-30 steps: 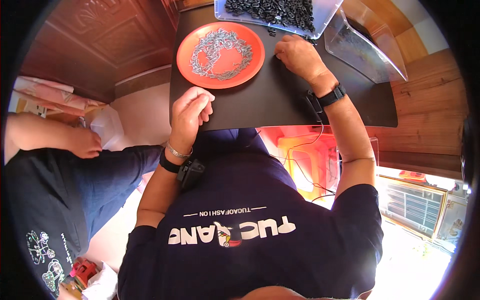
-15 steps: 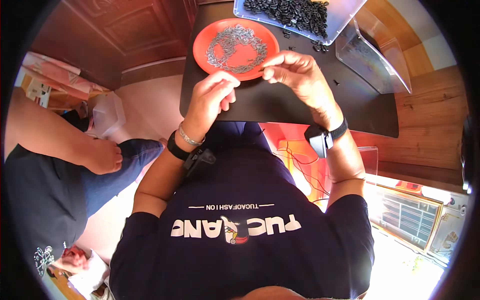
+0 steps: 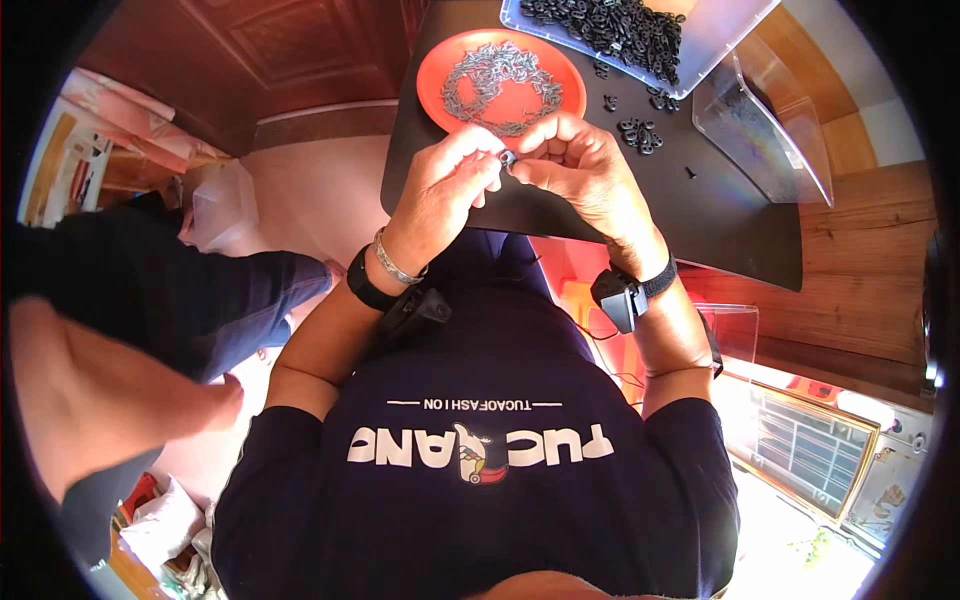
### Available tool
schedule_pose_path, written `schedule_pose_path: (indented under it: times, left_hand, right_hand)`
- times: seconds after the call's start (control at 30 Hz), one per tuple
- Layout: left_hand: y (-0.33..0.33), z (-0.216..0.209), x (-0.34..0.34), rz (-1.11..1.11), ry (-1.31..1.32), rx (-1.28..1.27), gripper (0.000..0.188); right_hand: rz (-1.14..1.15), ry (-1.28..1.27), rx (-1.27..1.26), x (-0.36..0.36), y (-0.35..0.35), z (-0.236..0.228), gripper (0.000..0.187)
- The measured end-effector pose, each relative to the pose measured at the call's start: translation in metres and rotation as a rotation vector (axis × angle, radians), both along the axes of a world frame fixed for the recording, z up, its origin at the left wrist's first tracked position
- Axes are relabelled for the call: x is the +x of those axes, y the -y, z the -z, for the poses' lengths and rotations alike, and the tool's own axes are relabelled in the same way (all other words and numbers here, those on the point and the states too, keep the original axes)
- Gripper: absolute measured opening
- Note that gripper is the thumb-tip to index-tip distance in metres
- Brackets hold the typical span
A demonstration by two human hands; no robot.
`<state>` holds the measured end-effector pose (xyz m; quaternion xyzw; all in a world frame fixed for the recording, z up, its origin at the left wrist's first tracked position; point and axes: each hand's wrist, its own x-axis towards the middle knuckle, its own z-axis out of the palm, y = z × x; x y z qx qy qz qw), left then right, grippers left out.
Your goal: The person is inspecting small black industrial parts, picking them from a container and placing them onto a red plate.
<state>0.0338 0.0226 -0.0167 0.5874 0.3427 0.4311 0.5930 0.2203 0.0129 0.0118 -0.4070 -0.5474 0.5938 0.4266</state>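
Note:
Over the near edge of the dark table, my two hands meet fingertip to fingertip. Closed in a pinch, my left hand [image 3: 440,190] grips a small black part with a hole [image 3: 507,159]. The fingers of my right hand [image 3: 585,180] are also pinched, touching the right side of that part; whether they hold a separate tiny piece is hidden. Just beyond the hands lies a red round plate [image 3: 431,85], with thin silver metal pieces [image 3: 500,65], like small screws, spread over it. Several loose black parts [image 3: 640,136] lie right of my right hand.
At the far edge, a clear plastic box [image 3: 715,45] holds a heap of black parts [image 3: 620,35]. Another clear bin [image 3: 765,135] stands on the right of the table [image 3: 720,225]. To my left sits another person, whose blurred arm [image 3: 130,390] shows.
My hands have come together, and the black part now shows between their fingertips. The view has shifted, moving plate and box rightward in it. The other person's arm has swung nearer me.

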Motion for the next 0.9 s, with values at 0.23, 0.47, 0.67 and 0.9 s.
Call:
schedule_pose_path:
  times: [0.23, 0.47, 0.67, 0.9]
  left_hand:
    - [0.001, 0.004, -0.004, 0.047, 0.007, -0.008, 0.012]
    - [0.003, 0.001, -0.011, 0.023, 0.098, -0.121, 0.012]
    - [0.002, 0.006, -0.012, -0.044, 0.098, -0.131, 0.010]
    - [0.006, 0.015, -0.006, -0.172, -0.187, 0.293, 0.012]
  right_hand:
    - [-0.065, 0.133, 0.054, -0.001, 0.002, -0.001, 0.013]
    - [-0.042, 0.083, 0.025, -0.011, 0.003, -0.004, 0.012]
    - [0.222, 0.859, 0.875, -0.030, 0.013, -0.009, 0.019]
    - [0.222, 0.957, 0.925, -0.035, 0.016, -0.004, 0.014]
